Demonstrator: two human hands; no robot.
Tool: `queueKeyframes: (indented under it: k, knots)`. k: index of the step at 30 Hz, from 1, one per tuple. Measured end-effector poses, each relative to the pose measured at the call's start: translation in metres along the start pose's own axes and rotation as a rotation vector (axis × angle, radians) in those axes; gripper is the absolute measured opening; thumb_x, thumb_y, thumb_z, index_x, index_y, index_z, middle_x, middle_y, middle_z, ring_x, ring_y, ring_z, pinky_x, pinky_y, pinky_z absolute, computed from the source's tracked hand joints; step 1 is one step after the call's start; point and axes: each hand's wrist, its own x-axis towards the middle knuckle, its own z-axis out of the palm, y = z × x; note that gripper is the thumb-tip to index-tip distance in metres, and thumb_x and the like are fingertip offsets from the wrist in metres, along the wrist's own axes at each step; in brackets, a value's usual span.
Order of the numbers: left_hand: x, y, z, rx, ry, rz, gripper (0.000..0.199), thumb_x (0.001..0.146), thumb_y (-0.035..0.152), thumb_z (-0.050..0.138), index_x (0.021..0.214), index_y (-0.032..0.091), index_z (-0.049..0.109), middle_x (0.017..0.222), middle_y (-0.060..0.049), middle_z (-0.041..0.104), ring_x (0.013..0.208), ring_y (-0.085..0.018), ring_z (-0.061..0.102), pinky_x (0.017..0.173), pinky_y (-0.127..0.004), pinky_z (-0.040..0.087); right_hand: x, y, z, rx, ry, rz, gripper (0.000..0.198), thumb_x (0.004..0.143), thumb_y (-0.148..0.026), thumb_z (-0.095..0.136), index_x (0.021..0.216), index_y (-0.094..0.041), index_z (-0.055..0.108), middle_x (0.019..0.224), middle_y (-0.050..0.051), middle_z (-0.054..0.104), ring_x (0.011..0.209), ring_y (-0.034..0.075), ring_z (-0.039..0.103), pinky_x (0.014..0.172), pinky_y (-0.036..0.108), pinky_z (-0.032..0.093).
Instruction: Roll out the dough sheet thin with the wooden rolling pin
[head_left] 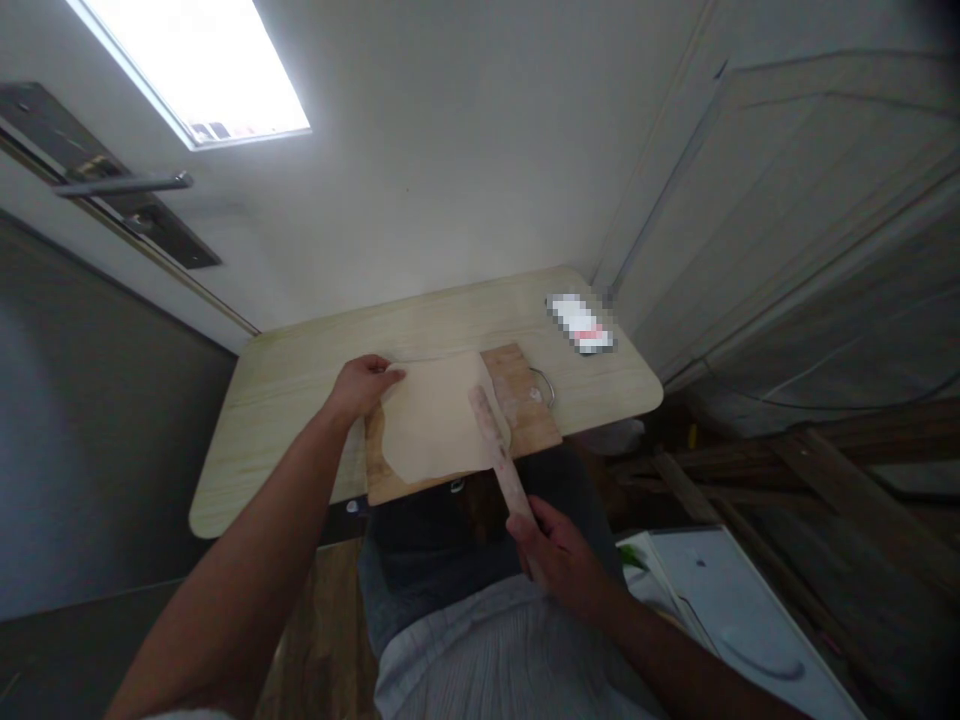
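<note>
A thin, pale sheet of dough is spread over a wooden cutting board, covering most of it. At the sheet's far left corner, my left hand pinches the edge, thumb on top and fingers partly hidden. My right hand is wrapped around the near end of a wooden rolling pin, which is dusted pale. The pin slants away from me, its far end over the right part of the dough. A metal ring handle is fixed to the board's right side.
The board rests on a light wood-grain table, overhanging its front edge above my lap. A phone-like object, blurred out, lies at the back right. Behind stands a white door with a metal handle. A white box is low on the right.
</note>
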Motion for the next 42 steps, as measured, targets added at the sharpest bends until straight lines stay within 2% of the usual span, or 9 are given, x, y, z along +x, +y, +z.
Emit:
queueKeyframes:
  k: [6, 10, 12, 15, 19, 23, 27, 36, 42]
  knots:
    - [-0.008, 0.002, 0.0, -0.055, -0.027, -0.02, 0.032, 0.066, 0.046, 0.075, 0.083, 0.019, 0.074, 0.075, -0.004, 0.071, 0.068, -0.019, 0.063, 0.063, -0.029, 0.046, 0.006, -0.006, -0.012, 0.045, 0.093, -0.015, 0.047, 0.086, -0.068, 0.059, 0.085, -0.022, 0.052, 0.056, -0.007, 0.048, 0.046, 0.009, 0.042, 0.043, 0.022, 0.032]
    - [-0.016, 0.006, 0.002, -0.053, 0.134, -0.11, 0.033, 0.064, 0.043, 0.076, 0.083, 0.017, 0.074, 0.07, -0.005, 0.069, 0.065, -0.02, 0.063, 0.06, -0.03, 0.046, 0.009, -0.01, -0.014, 0.02, 0.114, -0.016, 0.047, 0.086, -0.068, 0.059, 0.085, -0.021, 0.053, 0.055, -0.007, 0.05, 0.046, 0.009, 0.044, 0.044, 0.022, 0.033]
    - [-0.026, 0.012, 0.004, -0.223, 0.145, -0.055, 0.034, 0.066, 0.045, 0.074, 0.086, 0.017, 0.072, 0.071, -0.003, 0.068, 0.062, -0.018, 0.062, 0.057, -0.028, 0.046, 0.01, -0.01, -0.016, 0.02, 0.123, -0.024, 0.046, 0.086, -0.067, 0.059, 0.086, -0.021, 0.054, 0.056, -0.007, 0.05, 0.047, 0.009, 0.044, 0.044, 0.022, 0.033]
    - [-0.042, 0.019, 0.007, -0.534, 0.028, 0.039, 0.034, 0.072, 0.048, 0.071, 0.092, 0.021, 0.064, 0.071, 0.001, 0.067, 0.055, -0.013, 0.058, 0.051, -0.024, 0.045, 0.01, -0.009, -0.018, 0.05, 0.151, -0.021, 0.046, 0.085, -0.067, 0.061, 0.086, -0.021, 0.054, 0.056, -0.007, 0.049, 0.047, 0.009, 0.044, 0.044, 0.022, 0.033]
    - [-0.052, 0.02, 0.015, -0.81, -0.062, -0.005, 0.038, 0.07, 0.044, 0.076, 0.097, 0.023, 0.059, 0.071, 0.003, 0.067, 0.055, -0.014, 0.061, 0.052, -0.025, 0.051, 0.008, -0.006, -0.02, 0.084, 0.211, -0.012, 0.051, 0.08, -0.071, 0.064, 0.085, -0.021, 0.055, 0.055, -0.007, 0.047, 0.047, 0.009, 0.045, 0.044, 0.022, 0.034]
    - [-0.05, 0.02, 0.019, -0.671, -0.11, -0.103, 0.041, 0.061, 0.039, 0.083, 0.092, 0.016, 0.069, 0.08, -0.006, 0.073, 0.062, -0.019, 0.067, 0.056, -0.03, 0.054, 0.007, -0.006, -0.02, 0.106, 0.226, -0.017, 0.053, 0.077, -0.073, 0.064, 0.085, -0.021, 0.055, 0.054, -0.007, 0.047, 0.046, 0.009, 0.044, 0.043, 0.022, 0.034]
    - [-0.049, 0.025, 0.019, -0.473, -0.041, -0.099, 0.038, 0.065, 0.043, 0.079, 0.088, 0.014, 0.072, 0.078, -0.008, 0.074, 0.061, -0.019, 0.066, 0.052, -0.028, 0.051, 0.006, -0.006, -0.02, 0.1, 0.226, -0.039, 0.053, 0.079, -0.071, 0.064, 0.087, -0.02, 0.056, 0.055, -0.007, 0.048, 0.047, 0.01, 0.045, 0.045, 0.022, 0.035]
    - [-0.075, 0.041, 0.002, -0.741, -0.212, 0.018, 0.053, 0.073, 0.049, 0.074, 0.114, 0.017, 0.065, 0.098, -0.01, 0.076, 0.083, -0.026, 0.074, 0.07, -0.038, 0.062, 0.005, -0.006, -0.022, 0.071, 0.24, -0.035, 0.051, 0.081, -0.071, 0.061, 0.088, -0.021, 0.056, 0.056, -0.006, 0.05, 0.048, 0.011, 0.047, 0.046, 0.024, 0.036]
    - [-0.097, 0.059, -0.026, -0.858, -0.137, 0.014, 0.05, 0.066, 0.045, 0.08, 0.107, 0.02, 0.066, 0.099, -0.007, 0.076, 0.089, -0.029, 0.072, 0.071, -0.04, 0.064, 0.007, -0.007, -0.024, 0.088, 0.253, -0.04, 0.05, 0.081, -0.069, 0.062, 0.087, -0.02, 0.056, 0.054, -0.007, 0.049, 0.046, 0.01, 0.044, 0.044, 0.023, 0.032]
